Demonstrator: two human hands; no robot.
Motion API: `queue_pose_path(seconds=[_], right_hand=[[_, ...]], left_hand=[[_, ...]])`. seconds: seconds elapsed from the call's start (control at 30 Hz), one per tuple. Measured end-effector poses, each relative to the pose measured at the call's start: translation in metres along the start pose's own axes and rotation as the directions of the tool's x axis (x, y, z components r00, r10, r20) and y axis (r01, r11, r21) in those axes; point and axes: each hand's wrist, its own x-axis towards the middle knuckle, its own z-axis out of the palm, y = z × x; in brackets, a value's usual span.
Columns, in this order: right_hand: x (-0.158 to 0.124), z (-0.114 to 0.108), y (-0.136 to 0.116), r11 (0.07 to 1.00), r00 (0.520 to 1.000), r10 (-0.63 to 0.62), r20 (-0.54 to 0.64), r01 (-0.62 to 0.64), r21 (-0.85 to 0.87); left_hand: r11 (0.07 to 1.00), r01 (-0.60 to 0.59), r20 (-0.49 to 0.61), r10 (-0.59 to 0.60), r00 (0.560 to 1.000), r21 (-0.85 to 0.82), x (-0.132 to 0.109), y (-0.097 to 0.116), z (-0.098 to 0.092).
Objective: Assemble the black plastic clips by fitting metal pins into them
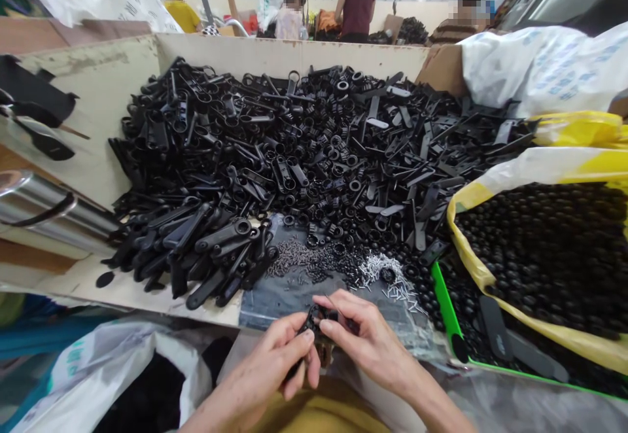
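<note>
My left hand (275,361) and my right hand (366,335) meet low in the middle of the view, both pinching a small black plastic part (316,323). Its shape is mostly hidden by my fingers. Just beyond my hands, on a clear plastic sheet (289,302), lie scattered silver metal pins (380,277), darker small pins (294,256) and black plastic rings (338,263). Behind them rises a large heap of black plastic lever parts (294,152). To the right, a yellow-edged bag (471,250) holds many black round pieces (540,256), next to a green-rimmed tray (449,309).
A pale board wall (289,47) surrounds the heap. A steel tube (49,210) lies at the left, and a white sack (103,381) sits low on the left. Several co-workers (358,1) stand or sit in the background among bags and boxes.
</note>
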Motion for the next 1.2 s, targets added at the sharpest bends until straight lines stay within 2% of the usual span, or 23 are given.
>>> queue_pose_path(seconds=[0.13,0.23,0.33,0.4,0.47,0.53,0.57,0.67,0.73,0.87,0.97,1.1,1.2], right_hand=[[-0.002,0.000,0.001,1.000,1.000,0.009,-0.010,-0.009,-0.014],[-0.004,0.000,-0.002,1.000,1.000,0.016,0.002,-0.016,-0.026],[-0.009,0.000,-0.001,0.999,1.000,0.019,-0.014,-0.019,-0.049],[-0.012,0.000,0.004,0.997,0.995,-0.020,-0.097,0.012,-0.079],[-0.014,-0.001,0.011,0.991,0.975,-0.085,-0.206,0.062,-0.117],[-0.015,-0.001,0.017,0.984,0.953,-0.134,-0.273,0.096,-0.147],[-0.014,-0.001,0.020,0.983,0.947,-0.145,-0.287,0.104,-0.153],[-0.014,-0.003,0.023,0.983,0.943,-0.145,-0.299,0.103,-0.152],[-0.015,-0.006,0.022,0.983,0.938,-0.145,-0.314,0.099,-0.158],[-0.016,-0.012,0.021,0.973,0.932,-0.160,-0.325,0.093,-0.213],[-0.013,-0.017,0.019,0.957,0.929,-0.167,-0.331,0.071,-0.282],[0.002,-0.019,0.015,0.901,0.938,-0.169,-0.304,0.022,-0.433],[0.017,-0.014,0.014,0.806,0.953,-0.176,-0.247,-0.005,-0.592]], left_hand=[[1.000,0.007,-0.001,-0.007,1.000,0.030,-0.003,0.008,0.006],[0.995,0.013,-0.030,-0.010,0.999,0.102,-0.004,0.002,0.004],[0.984,0.011,-0.175,0.021,0.984,0.179,-0.006,-0.007,-0.009],[0.949,-0.062,-0.308,0.161,0.938,0.308,-0.008,-0.004,-0.019],[0.830,-0.101,-0.390,0.361,0.847,0.549,-0.009,0.007,-0.027],[0.633,-0.019,-0.396,0.507,0.765,0.774,-0.006,0.020,-0.031],[0.524,0.050,-0.382,0.549,0.743,0.850,-0.003,0.025,-0.031],[0.254,0.181,-0.301,0.590,0.749,0.950,0.010,0.030,-0.030],[0.173,0.200,-0.264,0.587,0.765,0.964,0.018,0.028,-0.030],[0.145,0.197,-0.244,0.591,0.769,0.970,0.025,0.022,-0.037],[0.168,0.176,-0.242,0.613,0.752,0.970,0.028,0.018,-0.044],[0.298,0.024,-0.230,0.680,0.696,0.954,0.028,0.012,-0.043],[0.469,-0.106,-0.273,0.667,0.693,0.877,0.026,0.008,-0.033]])
